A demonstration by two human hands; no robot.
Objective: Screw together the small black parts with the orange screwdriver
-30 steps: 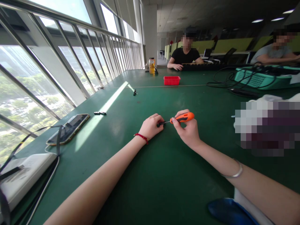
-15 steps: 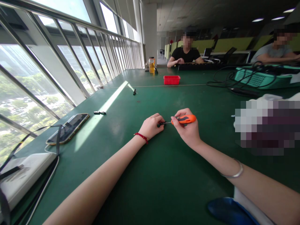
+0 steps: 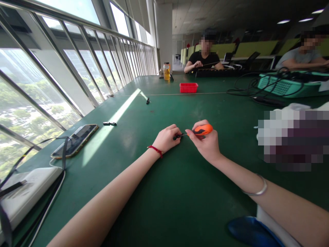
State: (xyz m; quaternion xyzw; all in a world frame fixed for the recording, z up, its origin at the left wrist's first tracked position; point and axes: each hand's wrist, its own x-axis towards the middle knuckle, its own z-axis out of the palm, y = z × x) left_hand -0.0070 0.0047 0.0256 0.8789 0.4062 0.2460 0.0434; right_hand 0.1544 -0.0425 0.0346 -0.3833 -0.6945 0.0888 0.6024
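Note:
My left hand (image 3: 168,139) rests on the green table, its fingers closed on a small black part (image 3: 178,137) that they partly cover. An orange-and-black screwdriver (image 3: 204,129) lies in the grip of my right hand (image 3: 209,145). Its thin metal shaft points left and meets the black part; the contact at the tip is too small to make out. Two other small black pieces lie farther off: one (image 3: 109,124) in the strip of sunlight, one (image 3: 147,101) beyond it.
A phone (image 3: 77,140) and a white power strip (image 3: 28,195) with cables lie at the left. Farther back are a red bin (image 3: 188,88), a jar (image 3: 166,72) and a teal basket (image 3: 277,85) with cables. Two people sit beyond the table.
The screwdriver's handle has turned in my right hand and shifted slightly left. My left hand keeps its place. A person across the table has raised a hand a little.

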